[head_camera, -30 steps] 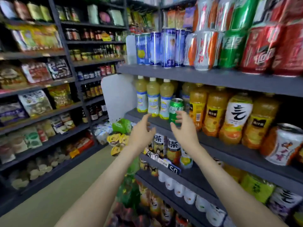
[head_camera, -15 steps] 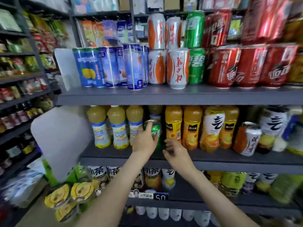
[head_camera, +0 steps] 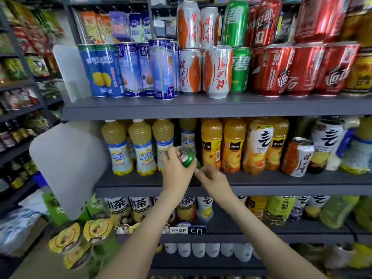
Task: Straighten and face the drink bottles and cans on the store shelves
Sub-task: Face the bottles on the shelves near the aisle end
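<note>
My left hand (head_camera: pixel 176 172) grips a green can (head_camera: pixel 186 157) and holds it tilted toward me, lifted in front of the middle shelf (head_camera: pixel 281 183). Just right of it, my right hand (head_camera: pixel 213 178) hovers with loosely bent fingers, its index finger pointing at the can's lower end; I cannot tell if it touches. Behind stand pale yellow juice bottles (head_camera: pixel 141 146) on the left and orange juice bottles (head_camera: pixel 233 143) on the right. An orange-and-white can (head_camera: pixel 300 158) leans among bottles further right.
The top shelf (head_camera: pixel 201 106) carries blue, white-orange, green and red cans, some stacked two high. A white divider panel (head_camera: pixel 68 168) juts out at the left end. Tea bottles (head_camera: pixel 138 208) fill the lower shelf. An aisle of snack shelves runs along the left.
My view has drawn closer to the shelf. My left hand has closed round the green can and tipped it toward me, off the shelf. My right hand stayed just beside it.
</note>
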`<state>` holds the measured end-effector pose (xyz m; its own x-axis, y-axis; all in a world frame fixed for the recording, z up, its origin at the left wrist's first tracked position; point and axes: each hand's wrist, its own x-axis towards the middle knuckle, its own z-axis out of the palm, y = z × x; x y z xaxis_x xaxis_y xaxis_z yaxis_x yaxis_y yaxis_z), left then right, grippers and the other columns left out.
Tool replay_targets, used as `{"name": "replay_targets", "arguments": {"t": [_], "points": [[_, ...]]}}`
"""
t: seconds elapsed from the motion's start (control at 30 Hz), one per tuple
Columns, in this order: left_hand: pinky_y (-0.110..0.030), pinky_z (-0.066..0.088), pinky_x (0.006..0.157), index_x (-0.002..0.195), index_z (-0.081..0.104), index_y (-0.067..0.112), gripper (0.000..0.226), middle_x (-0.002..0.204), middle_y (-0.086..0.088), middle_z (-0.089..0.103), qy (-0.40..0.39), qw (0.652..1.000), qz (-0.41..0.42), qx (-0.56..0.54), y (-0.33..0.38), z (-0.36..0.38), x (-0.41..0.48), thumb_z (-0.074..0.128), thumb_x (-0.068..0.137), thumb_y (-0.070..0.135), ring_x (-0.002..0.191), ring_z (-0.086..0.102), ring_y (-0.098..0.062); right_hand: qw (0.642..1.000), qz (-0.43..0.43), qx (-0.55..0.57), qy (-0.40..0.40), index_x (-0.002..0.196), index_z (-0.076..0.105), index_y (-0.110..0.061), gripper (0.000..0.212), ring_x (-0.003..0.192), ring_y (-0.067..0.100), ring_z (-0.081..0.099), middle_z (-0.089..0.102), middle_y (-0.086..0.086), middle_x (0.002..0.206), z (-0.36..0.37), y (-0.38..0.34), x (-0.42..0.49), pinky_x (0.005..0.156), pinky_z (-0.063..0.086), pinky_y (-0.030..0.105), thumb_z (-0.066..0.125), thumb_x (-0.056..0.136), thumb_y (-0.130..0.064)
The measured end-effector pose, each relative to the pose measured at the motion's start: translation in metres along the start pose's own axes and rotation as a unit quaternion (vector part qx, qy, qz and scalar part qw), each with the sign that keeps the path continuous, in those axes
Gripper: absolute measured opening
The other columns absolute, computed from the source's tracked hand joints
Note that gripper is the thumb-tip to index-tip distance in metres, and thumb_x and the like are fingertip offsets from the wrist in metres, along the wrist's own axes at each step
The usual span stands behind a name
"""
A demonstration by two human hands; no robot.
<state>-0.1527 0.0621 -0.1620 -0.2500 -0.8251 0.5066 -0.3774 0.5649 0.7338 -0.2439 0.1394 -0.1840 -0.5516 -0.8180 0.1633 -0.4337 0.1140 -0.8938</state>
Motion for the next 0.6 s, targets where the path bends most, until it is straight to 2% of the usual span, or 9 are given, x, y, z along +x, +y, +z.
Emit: {"name": "replay_targets", "arguments": {"t": [0.07,0.1,0.17,0.23,0.3,0.37,0.43,0.47,0.6], "points": [[-0.028,0.046,0.075,0.107,0.040,0.017,0.053,0.111,-0.004,0.044,0.043,0.995,-0.029,-0.087,0.000,-0.013,-0.013,0.078,0.074,0.034,0.096,0.053,-0.021,0.997,0.058,0.053,-0.027,0.086,0.061,-0.006,0.046,0.078,0.017,0.059,0.063,0.001,0.078,-0.003,-0.005,-0.011,0.073,0.051,0.032,0.058,0.087,-0.052],[-0.031,0.049,0.080,0.110,0.041,0.021,0.055,0.115,-0.004,0.046,0.060,0.989,-0.043,-0.130,0.001,-0.020,-0.018,0.078,0.073,0.036,0.100,0.053,-0.018,0.991,0.088,0.089,-0.057,0.085,0.063,-0.006,0.054,0.075,0.017,0.061,0.064,0.004,0.079,-0.006,-0.010,-0.018,0.070,0.051,0.034,0.056,0.082,-0.059],[-0.035,0.050,0.090,0.118,0.044,0.029,0.059,0.123,-0.001,0.048,0.066,0.971,-0.065,-0.220,0.006,-0.036,-0.025,0.077,0.071,0.043,0.109,0.053,-0.013,0.966,0.123,0.188,-0.126,0.099,0.064,-0.005,0.063,0.079,0.019,0.066,0.069,0.010,0.089,-0.011,-0.023,-0.032,0.066,0.054,0.030,0.051,0.076,-0.063],[-0.044,0.050,0.093,0.121,0.049,0.040,0.061,0.127,0.002,0.050,0.037,0.949,-0.063,-0.307,0.018,-0.050,-0.028,0.075,0.068,0.052,0.116,0.054,-0.016,0.934,0.090,0.321,-0.131,0.118,0.058,-0.006,0.062,0.093,0.023,0.068,0.069,0.012,0.104,-0.016,-0.041,-0.045,0.072,0.056,0.030,0.054,0.079,-0.055],[-0.048,0.051,0.091,0.118,0.054,0.039,0.053,0.125,-0.006,0.052,-0.010,0.934,-0.016,-0.357,0.034,-0.063,-0.032,0.074,0.069,0.046,0.113,0.057,-0.020,0.892,0.013,0.443,-0.091,0.126,0.054,-0.008,0.056,0.103,0.024,0.066,0.068,0.011,0.112,-0.022,-0.060,-0.057,0.078,0.055,0.032,0.060,0.085,-0.045],[-0.037,0.053,0.087,0.120,0.054,0.026,0.051,0.121,-0.016,0.050,-0.051,0.927,0.071,-0.365,0.051,-0.072,-0.037,0.071,0.072,0.034,0.107,0.058,-0.017,0.862,-0.048,0.503,-0.043,0.129,0.051,-0.009,0.053,0.109,0.025,0.063,0.066,0.011,0.119,-0.031,-0.079,-0.069,0.082,0.054,0.033,0.061,0.084,-0.035],[-0.023,0.050,0.084,0.123,0.052,0.018,0.052,0.119,-0.018,0.048,-0.090,0.919,0.147,-0.356,0.069,-0.076,-0.038,0.070,0.074,0.027,0.105,0.058,-0.011,0.853,-0.083,0.514,0.004,0.132,0.047,-0.008,0.058,0.110,0.026,0.063,0.064,0.011,0.121,-0.045,-0.093,-0.078,0.084,0.054,0.034,0.069,0.083,-0.031],[-0.020,0.049,0.084,0.124,0.051,0.019,0.053,0.120,-0.015,0.050,-0.110,0.916,0.166,-0.347,0.077,-0.076,-0.036,0.070,0.075,0.026,0.107,0.058,-0.009,0.858,-0.105,0.501,0.030,0.133,0.046,-0.008,0.061,0.110,0.025,0.063,0.065,0.010,0.120,-0.055,-0.099,-0.081,0.085,0.054,0.034,0.073,0.081,-0.029],[-0.027,0.046,0.097,0.129,0.050,0.026,0.054,0.127,0.002,0.057,-0.157,0.924,0.222,-0.268,0.110,-0.073,-0.012,0.067,0.079,0.036,0.119,0.054,-0.010,0.904,-0.194,0.353,0.141,0.128,0.050,-0.012,0.054,0.105,0.009,0.064,0.067,-0.001,0.114,-0.107,-0.125,-0.079,0.082,0.052,0.019,0.073,0.080,-0.022]]}}
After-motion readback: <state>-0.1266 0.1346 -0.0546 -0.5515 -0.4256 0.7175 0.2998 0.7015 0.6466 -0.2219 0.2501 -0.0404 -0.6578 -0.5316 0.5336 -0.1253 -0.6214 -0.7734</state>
